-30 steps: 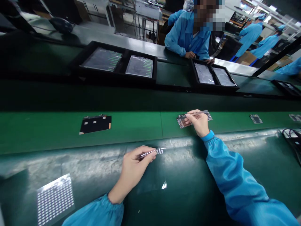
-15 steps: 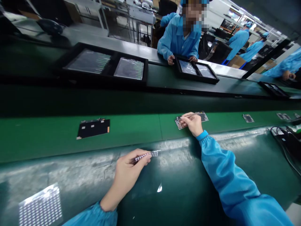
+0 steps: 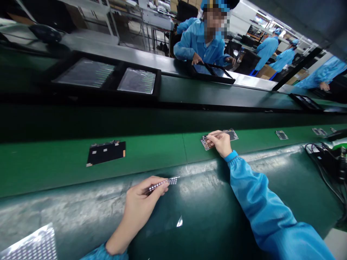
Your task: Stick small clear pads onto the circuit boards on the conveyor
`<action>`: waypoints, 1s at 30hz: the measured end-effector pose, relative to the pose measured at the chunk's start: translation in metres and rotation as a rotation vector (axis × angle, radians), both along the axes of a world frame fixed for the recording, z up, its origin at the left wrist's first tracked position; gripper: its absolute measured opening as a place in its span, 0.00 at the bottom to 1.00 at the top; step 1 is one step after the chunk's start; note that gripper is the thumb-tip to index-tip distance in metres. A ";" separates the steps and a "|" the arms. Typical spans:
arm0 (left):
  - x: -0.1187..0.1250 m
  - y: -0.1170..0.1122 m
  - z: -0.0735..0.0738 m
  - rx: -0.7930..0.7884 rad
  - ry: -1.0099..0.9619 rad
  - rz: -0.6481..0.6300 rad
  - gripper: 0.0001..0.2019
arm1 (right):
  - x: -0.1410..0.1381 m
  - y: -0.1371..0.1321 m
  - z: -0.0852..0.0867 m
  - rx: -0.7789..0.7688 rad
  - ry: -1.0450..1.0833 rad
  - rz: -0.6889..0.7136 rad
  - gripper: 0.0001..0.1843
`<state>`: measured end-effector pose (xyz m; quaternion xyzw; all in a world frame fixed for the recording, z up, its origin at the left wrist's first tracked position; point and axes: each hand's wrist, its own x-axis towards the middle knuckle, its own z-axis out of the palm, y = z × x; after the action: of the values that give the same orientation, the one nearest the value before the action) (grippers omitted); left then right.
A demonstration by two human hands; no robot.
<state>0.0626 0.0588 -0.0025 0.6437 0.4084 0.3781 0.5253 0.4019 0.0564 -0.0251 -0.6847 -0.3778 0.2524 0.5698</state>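
My left hand [image 3: 145, 200] pinches a folded sheet of round white dot stickers [image 3: 172, 181] above the front ledge. Farther right, my right hand [image 3: 221, 143] is closed on what look like slim tweezers [image 3: 221, 133], with the fingertips low over a circuit board [image 3: 233, 135] on the green belt. The fingers cover the board's middle, so the contact point is hidden. A black flat panel [image 3: 106, 152] with small pale squares lies on the belt to the left. Another dot sticker sheet [image 3: 35, 247] rests at the lower left.
More circuit boards [image 3: 282, 135] lie along the green belt [image 3: 151, 151] to the right. Black trays [image 3: 158, 85] stand on the raised shelf behind. A co-worker [image 3: 199, 39] faces me across it. Cables [image 3: 322, 169] run at the right; a clear film scrap [image 3: 179, 221] lies in front.
The view has shifted slightly. Both my hands keep their grips, the right still at the circuit board. Across the line, the co-worker's tray has shifted and one of their hands has come off it.
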 end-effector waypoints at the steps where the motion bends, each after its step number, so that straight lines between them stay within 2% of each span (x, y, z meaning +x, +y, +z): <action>1: 0.000 0.000 0.000 0.003 0.004 0.001 0.04 | 0.001 -0.001 0.000 0.006 0.002 0.000 0.18; 8: 0.000 0.001 0.003 0.020 0.035 -0.002 0.05 | 0.005 -0.003 0.000 0.022 0.006 -0.014 0.17; 21: -0.007 0.002 -0.007 0.037 0.090 -0.024 0.05 | 0.016 -0.007 -0.001 0.006 0.009 -0.061 0.19; 30: -0.006 0.003 -0.007 0.060 0.069 -0.001 0.07 | 0.026 -0.014 -0.003 0.025 0.015 -0.088 0.18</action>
<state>0.0569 0.0623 -0.0099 0.6719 0.4145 0.3673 0.4917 0.4274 0.0429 -0.0285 -0.6917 -0.3464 0.2274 0.5915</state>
